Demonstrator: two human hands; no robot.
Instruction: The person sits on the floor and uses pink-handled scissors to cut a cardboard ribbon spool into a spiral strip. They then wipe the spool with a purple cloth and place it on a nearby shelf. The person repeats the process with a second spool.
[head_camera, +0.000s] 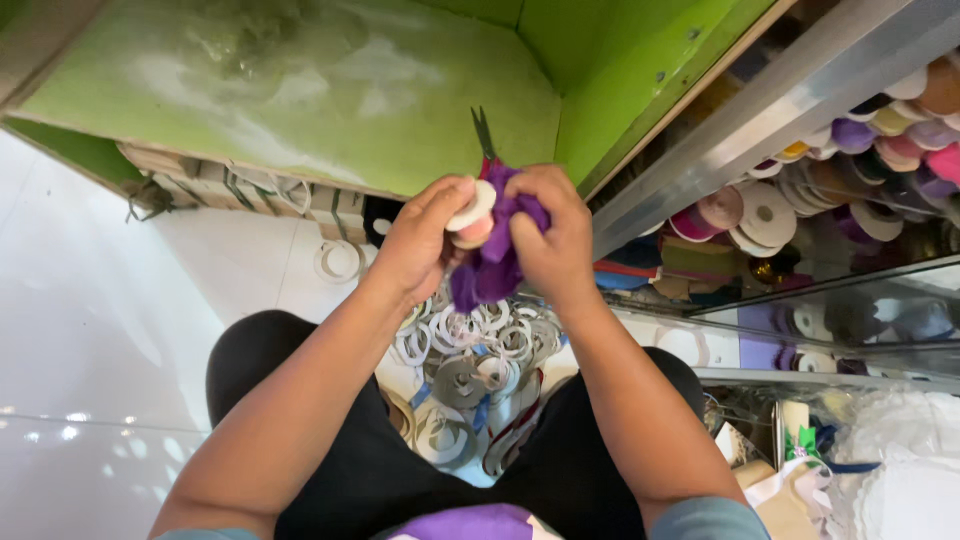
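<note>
White floor | two hands (420, 240) (550, 240) | one spool (470, 213) | one purple ribbon (495, 265)

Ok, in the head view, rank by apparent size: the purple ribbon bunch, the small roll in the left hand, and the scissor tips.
1. Purple ribbon bunch, largest.
2. Small white roll.
3. Scissor tips, smallest showing; the rest is hidden behind the ribbon.

Green wall (300, 90), glossy, perhaps tiled floor (90, 330)

You hold purple ribbon (497, 262) and a white-and-peach spool (472, 214); the scissors (484, 140) show red handles. The wall panel (330, 90) is lime green, blotched white. Shelf spools (850, 150) run purple, pink, orange, white. Floor tiles (90, 330) are glossy white.
</note>
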